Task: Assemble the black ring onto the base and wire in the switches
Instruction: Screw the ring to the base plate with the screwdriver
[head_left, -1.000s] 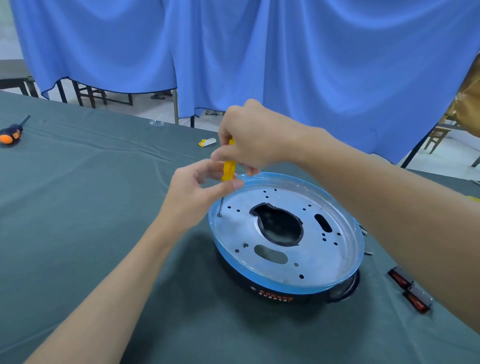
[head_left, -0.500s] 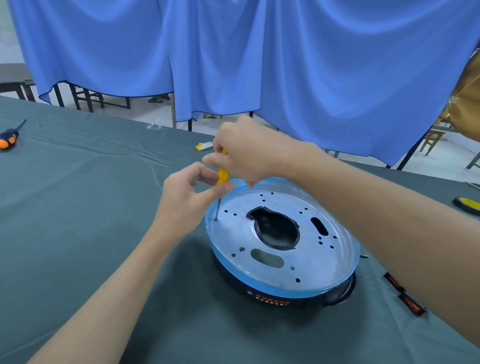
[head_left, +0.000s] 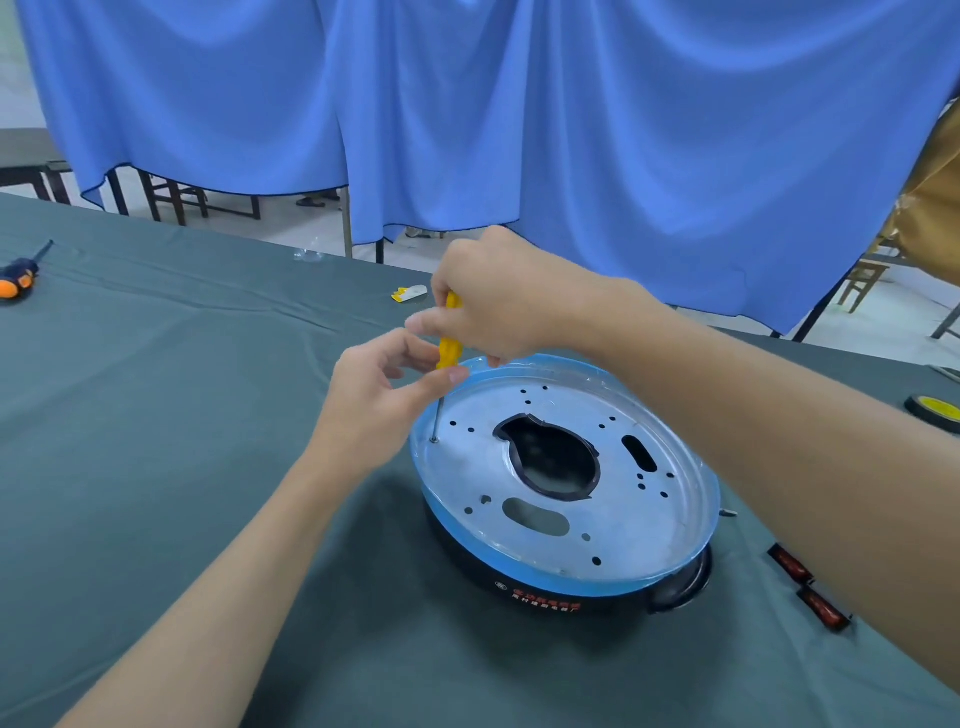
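Observation:
A round metal base plate with blue film on its rim lies on the black ring in the middle of the table. My right hand grips the top of a yellow screwdriver held upright. Its tip stands on a screw at the plate's left edge. My left hand pinches the lower end of the yellow handle between thumb and fingers. Two red switches lie on the cloth to the right, partly hidden by my right forearm.
The table is covered by a dark green cloth. An orange and black screwdriver lies at the far left edge. A small yellow and white part sits behind my hands. A yellow and black disc is at the right edge. Blue curtains hang behind.
Both hands stay on the yellow screwdriver at the same screw. The view has shifted slightly, so the disc at the right edge is in sight.

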